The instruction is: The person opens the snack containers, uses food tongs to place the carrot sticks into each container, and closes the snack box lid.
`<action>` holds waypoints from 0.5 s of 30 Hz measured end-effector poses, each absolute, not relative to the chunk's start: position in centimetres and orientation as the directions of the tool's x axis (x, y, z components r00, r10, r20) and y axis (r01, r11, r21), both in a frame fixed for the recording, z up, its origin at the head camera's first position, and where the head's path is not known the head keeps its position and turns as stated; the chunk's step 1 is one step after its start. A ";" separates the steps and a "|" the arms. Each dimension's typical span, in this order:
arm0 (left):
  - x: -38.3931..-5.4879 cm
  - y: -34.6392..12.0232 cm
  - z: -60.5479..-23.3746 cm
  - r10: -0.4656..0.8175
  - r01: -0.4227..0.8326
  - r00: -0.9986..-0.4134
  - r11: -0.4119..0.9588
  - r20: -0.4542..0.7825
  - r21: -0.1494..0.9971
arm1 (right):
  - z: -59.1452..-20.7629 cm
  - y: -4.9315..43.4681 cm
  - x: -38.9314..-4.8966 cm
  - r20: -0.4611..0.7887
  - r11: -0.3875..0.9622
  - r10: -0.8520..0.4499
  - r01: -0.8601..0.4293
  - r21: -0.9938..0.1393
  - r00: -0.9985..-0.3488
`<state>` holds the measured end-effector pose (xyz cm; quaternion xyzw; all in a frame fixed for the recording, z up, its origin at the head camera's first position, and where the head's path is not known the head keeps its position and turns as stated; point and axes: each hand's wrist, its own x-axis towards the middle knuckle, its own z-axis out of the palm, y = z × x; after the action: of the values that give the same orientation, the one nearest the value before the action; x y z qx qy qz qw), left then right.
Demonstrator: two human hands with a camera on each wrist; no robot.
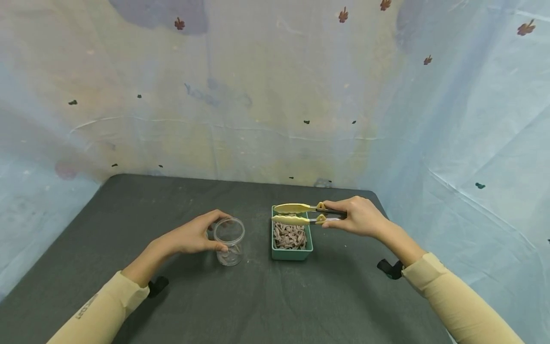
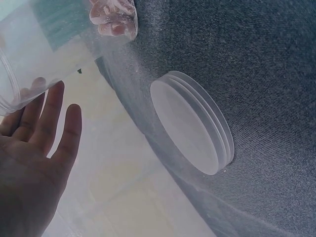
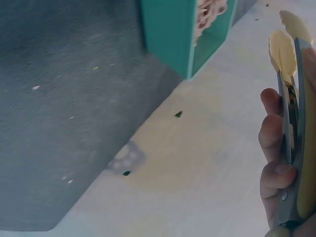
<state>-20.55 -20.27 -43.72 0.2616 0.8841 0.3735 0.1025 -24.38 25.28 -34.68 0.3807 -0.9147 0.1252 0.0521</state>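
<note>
My left hand (image 1: 194,235) curls round a clear plastic jar (image 1: 229,249), thumb and fingers on its side near the open rim. A few greyish-brown strips (image 2: 113,17) lie at the jar's bottom in the left wrist view. With my right hand (image 1: 361,216) I grip a pair of tongs (image 1: 293,220) with yellow tips and dark handles. The tips are parted, nothing shows between them, and they point left over a green rectangular box (image 1: 290,255). Many greyish-brown strips (image 1: 290,237) lie in that box, partly covered by the tongs in the head view.
A pale round lid (image 2: 185,126) lies on the dark cloth-covered table (image 1: 266,301) near the left hand; that hand hides it in the head view. Small pale crumbs (image 3: 35,87) dot the tabletop on the right. A patterned curtain (image 1: 266,95) hangs behind the table's far edge.
</note>
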 end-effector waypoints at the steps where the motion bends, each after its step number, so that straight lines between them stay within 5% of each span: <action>1: -20.5 -20.3 -43.7 0.539 0.385 -0.842 0.584 0.013 0.714 | -34.8 25.6 -24.4 0.181 0.684 -0.681 -0.705 -0.189 -0.709; 15: -20.3 -20.1 -43.5 0.541 0.381 -0.841 0.579 0.010 0.721 | -36.6 26.6 -23.9 0.065 0.730 -0.669 -0.671 -0.128 -0.740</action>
<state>-20.35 -20.10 -43.50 0.2610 0.8822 0.3772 0.1061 -23.89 26.63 -36.63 0.3602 -0.9301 0.0716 0.0073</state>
